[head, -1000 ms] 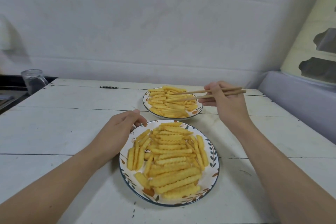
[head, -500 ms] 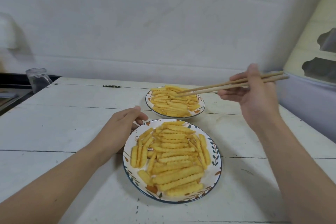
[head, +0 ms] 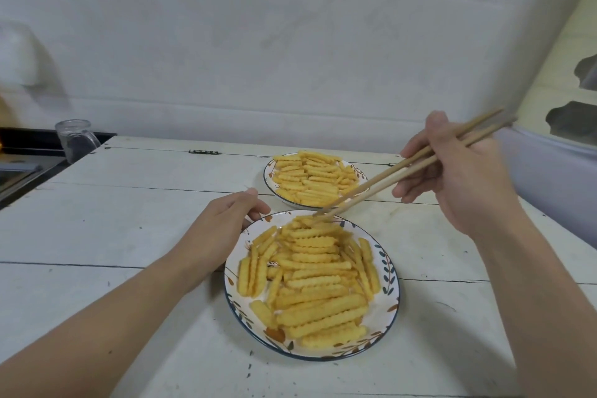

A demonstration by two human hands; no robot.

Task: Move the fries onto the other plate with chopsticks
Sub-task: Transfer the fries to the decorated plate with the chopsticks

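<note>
Gripping chopsticks (head: pixel 397 176), right hand (head: pixel 465 178) probes near plate's (head: pixel 389 271) fries (head: pixel 310 271).

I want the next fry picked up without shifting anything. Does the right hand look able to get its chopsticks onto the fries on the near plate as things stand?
Probably yes. The right hand holds the chopsticks with their tips already at the far edge of the fries on the near plate. The left hand sits at the plate's left rim, out of the way.

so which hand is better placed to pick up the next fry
The right hand. It holds the chopsticks, whose tips are at the far edge of the fries on the near plate. The left hand rests at that plate's rim, without a tool.
</note>
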